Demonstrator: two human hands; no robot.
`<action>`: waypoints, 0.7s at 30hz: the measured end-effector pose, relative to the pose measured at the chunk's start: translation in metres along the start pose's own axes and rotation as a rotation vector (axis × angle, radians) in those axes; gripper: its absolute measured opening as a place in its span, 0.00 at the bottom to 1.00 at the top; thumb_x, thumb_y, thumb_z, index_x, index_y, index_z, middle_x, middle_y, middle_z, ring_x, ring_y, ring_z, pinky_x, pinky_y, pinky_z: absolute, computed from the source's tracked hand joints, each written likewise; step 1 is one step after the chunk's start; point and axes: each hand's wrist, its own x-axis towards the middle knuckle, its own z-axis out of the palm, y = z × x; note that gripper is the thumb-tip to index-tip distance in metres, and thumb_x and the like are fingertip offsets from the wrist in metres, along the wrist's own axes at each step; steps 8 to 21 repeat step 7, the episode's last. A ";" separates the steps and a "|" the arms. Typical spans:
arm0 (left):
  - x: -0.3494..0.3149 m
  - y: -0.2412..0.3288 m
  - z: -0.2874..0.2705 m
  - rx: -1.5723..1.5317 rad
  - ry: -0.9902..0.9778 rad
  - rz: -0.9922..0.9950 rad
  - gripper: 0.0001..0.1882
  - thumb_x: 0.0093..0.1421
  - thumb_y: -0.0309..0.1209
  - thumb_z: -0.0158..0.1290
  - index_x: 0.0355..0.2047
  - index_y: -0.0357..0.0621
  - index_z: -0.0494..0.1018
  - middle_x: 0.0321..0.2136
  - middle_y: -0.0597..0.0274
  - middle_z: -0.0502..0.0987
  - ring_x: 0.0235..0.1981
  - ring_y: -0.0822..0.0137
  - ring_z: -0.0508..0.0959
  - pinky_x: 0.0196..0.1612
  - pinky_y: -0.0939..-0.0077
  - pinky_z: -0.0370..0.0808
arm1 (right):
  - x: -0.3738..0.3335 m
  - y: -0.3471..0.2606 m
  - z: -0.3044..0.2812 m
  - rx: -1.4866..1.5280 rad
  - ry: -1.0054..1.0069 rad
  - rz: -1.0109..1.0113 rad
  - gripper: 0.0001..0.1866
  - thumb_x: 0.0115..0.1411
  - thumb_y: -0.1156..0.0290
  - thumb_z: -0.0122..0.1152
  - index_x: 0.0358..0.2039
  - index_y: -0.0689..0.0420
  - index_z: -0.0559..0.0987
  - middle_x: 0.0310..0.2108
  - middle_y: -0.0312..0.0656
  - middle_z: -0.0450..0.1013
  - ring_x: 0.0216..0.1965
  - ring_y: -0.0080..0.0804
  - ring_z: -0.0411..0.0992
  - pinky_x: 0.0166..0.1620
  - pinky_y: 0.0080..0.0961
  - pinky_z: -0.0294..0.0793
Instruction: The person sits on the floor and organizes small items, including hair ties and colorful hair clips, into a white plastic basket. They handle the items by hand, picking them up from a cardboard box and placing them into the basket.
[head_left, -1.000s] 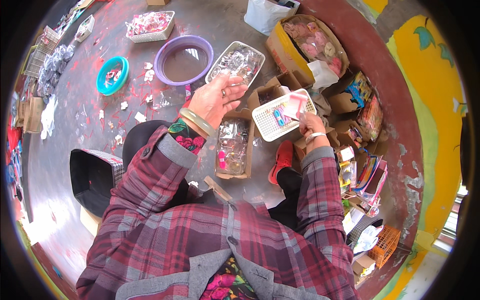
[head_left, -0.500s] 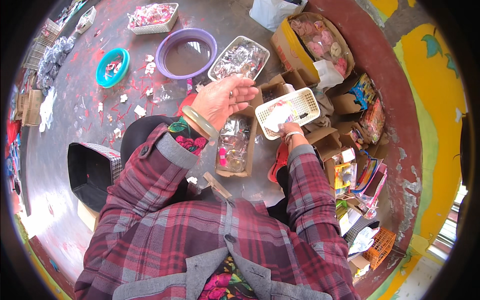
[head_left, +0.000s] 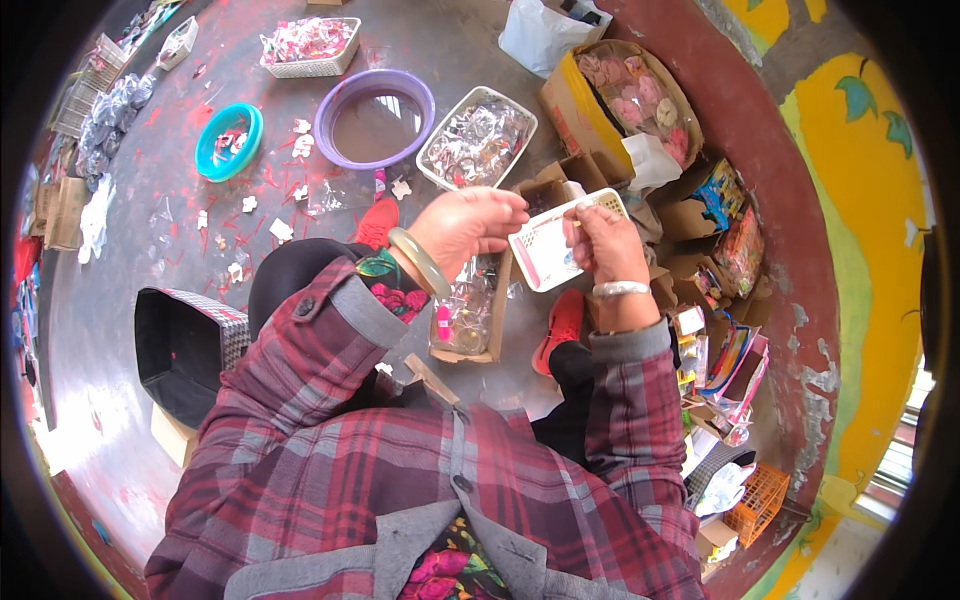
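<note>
My right hand (head_left: 608, 243), with a silver bracelet at the wrist, is above a small cream plastic basket (head_left: 538, 268). Its fingertips are pinched together; whatever they hold is too small to make out. White and pinkish-red pieces lie inside the basket, partly behind this hand. To the left, my left hand (head_left: 465, 225) wears a pale bangle. Its loosely bent fingers point toward the basket's edge, and no held thing shows. Below the left hand is an open cardboard box (head_left: 484, 354) of clear-wrapped small items, one bright pink.
Ahead stand a white basket (head_left: 425, 160) of wrapped items, a purple basin (head_left: 322, 112) of water and a teal bowl (head_left: 203, 150). Cardboard boxes (head_left: 690, 208) crowd the right side beside a large carton (head_left: 575, 110). A black-lined bin (head_left: 180, 345) sits at left.
My right hand has left the basket's near side and risen over it, fingertips now pinched. My left hand has moved slightly lower and its fingers have bent. The basket looks more tilted.
</note>
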 end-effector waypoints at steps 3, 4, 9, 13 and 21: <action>-0.002 -0.001 0.006 0.059 -0.121 0.012 0.20 0.53 0.22 0.45 0.49 0.36 0.63 0.45 0.57 0.70 0.42 0.71 0.72 0.43 0.78 0.69 | -0.017 -0.003 0.011 0.130 -0.099 -0.012 0.11 0.58 0.67 0.50 0.28 0.63 0.74 0.13 0.35 0.66 0.09 0.17 0.59 0.12 0.12 0.53; -0.002 0.000 0.009 0.083 -0.169 0.032 0.22 0.53 0.21 0.45 0.50 0.37 0.62 0.45 0.57 0.69 0.43 0.71 0.71 0.43 0.78 0.69 | -0.017 -0.002 0.010 0.182 -0.144 0.010 0.11 0.58 0.67 0.51 0.28 0.63 0.74 0.13 0.35 0.66 0.09 0.17 0.59 0.12 0.12 0.52; -0.004 0.003 0.020 0.134 -0.269 0.137 0.30 0.49 0.18 0.45 0.55 0.42 0.57 0.50 0.58 0.65 0.50 0.71 0.65 0.45 0.78 0.68 | -0.018 0.000 0.009 0.317 -0.133 0.096 0.11 0.58 0.67 0.52 0.31 0.64 0.73 0.12 0.36 0.65 0.08 0.18 0.57 0.12 0.12 0.52; -0.004 0.003 0.020 0.134 -0.269 0.137 0.30 0.49 0.18 0.45 0.55 0.42 0.57 0.50 0.58 0.65 0.50 0.71 0.65 0.45 0.78 0.68 | -0.018 0.000 0.009 0.317 -0.133 0.096 0.11 0.58 0.67 0.52 0.31 0.64 0.73 0.12 0.36 0.65 0.08 0.18 0.57 0.12 0.12 0.52; -0.004 0.003 0.020 0.134 -0.269 0.137 0.30 0.49 0.18 0.45 0.55 0.42 0.57 0.50 0.58 0.65 0.50 0.71 0.65 0.45 0.78 0.68 | -0.018 0.000 0.009 0.317 -0.133 0.096 0.11 0.58 0.67 0.52 0.31 0.64 0.73 0.12 0.36 0.65 0.08 0.18 0.57 0.12 0.12 0.52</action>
